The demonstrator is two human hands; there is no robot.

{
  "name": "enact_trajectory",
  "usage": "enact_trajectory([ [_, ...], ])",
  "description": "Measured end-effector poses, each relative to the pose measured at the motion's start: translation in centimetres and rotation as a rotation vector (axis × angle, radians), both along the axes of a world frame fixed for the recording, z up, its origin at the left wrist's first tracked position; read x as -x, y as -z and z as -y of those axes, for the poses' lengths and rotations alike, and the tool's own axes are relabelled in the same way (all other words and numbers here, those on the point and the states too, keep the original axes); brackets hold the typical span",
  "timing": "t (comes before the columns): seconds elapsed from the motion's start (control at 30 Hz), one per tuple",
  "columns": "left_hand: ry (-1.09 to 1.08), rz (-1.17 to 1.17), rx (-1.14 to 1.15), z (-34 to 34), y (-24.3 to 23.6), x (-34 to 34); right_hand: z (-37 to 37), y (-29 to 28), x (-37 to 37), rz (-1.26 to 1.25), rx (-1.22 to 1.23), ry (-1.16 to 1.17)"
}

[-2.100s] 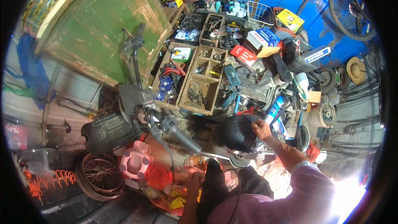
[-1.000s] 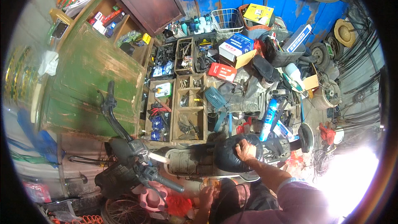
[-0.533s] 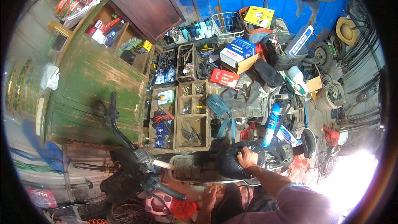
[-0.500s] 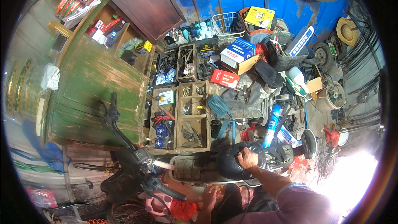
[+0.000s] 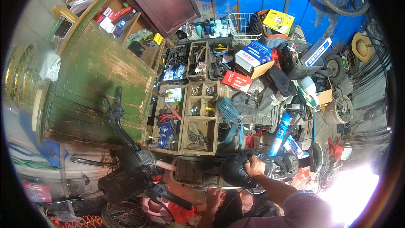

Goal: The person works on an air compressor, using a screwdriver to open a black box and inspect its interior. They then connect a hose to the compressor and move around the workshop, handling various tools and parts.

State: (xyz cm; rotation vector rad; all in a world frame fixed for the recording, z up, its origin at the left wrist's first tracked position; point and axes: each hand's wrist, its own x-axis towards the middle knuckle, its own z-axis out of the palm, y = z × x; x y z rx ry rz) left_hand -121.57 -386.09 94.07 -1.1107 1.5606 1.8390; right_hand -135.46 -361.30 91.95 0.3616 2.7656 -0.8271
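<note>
A two-wheeler with black handlebars (image 5: 136,154) stands across the lower middle, its footboard (image 5: 190,169) leading to a rounded black seat (image 5: 236,171). My right hand (image 5: 255,166) rests on top of this seat, its fingers curled closed. Whatever they may hold is hidden under the knuckles. Lower down, on the near side of the footboard, is my left hand (image 5: 214,198); its fingers are too unclear to read. Close to it a thin black cable (image 5: 240,193) loops in front of my dark clothing.
Beyond the two-wheeler are wooden compartment trays (image 5: 184,122) of small parts and a blue spray can (image 5: 280,134). To the left stands a worn green cabinet (image 5: 97,88). Boxes and a wire basket (image 5: 244,28) crowd the back. A spoked wheel (image 5: 125,215) lies lower left.
The view has shifted slightly, so the background sits lower and further right. My right hand stays on the seat, and my left hand remains low beside the footboard.
</note>
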Motion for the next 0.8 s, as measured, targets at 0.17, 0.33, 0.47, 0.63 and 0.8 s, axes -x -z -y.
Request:
enact_trajectory([
  [0.17,-0.042,-0.050,-0.024,0.0,0.8,-0.3,0.3,0.5,-0.2,-0.036,0.034,0.021],
  [0.33,-0.169,-0.129,-0.100,0.9,3.0,-1.3,0.3,1.1,-0.2,-0.028,-0.033,0.015],
  [0.47,0.042,-0.398,0.169,2.5,9.2,-4.5,0.9,0.3,0.1,-0.026,0.007,0.017],
  [0.63,0.208,-0.479,0.322,3.9,8.9,-4.2,1.4,-1.2,0.6,0.023,0.010,-0.011],
  [0.8,0.148,-0.218,0.132,4.9,9.6,-5.1,1.3,-0.9,0.6,-0.045,-0.002,0.004],
])
